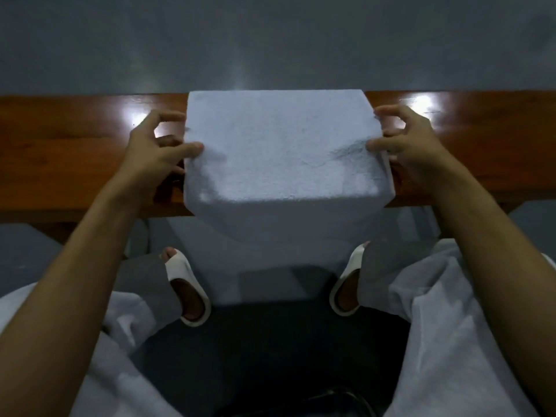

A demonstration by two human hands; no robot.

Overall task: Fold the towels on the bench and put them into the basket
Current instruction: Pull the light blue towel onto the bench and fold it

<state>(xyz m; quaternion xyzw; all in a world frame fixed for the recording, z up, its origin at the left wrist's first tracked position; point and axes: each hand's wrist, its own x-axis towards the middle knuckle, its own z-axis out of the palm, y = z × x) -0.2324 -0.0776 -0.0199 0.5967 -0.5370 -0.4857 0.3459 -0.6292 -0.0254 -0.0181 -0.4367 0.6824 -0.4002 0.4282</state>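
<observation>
Item 1. Smooth grey floor (270,40), glossy, filling the upper part of the view, with several pale patches of reflected light.

Item 2. Pair of white open-toed slide sandals, worn on bare feet with toes pointing away from the wearer: left one (180,270), right one (352,263), set well apart.

Item 3. Loose white fabric trousers, creased: left leg (129,323), right leg (445,296).

Item 4. Dark, unlit area (270,341) between the trouser legs; material cannot be told.

Item 5. Thin dark curved loop (331,395) at the bottom edge, too dim to identify.
</observation>
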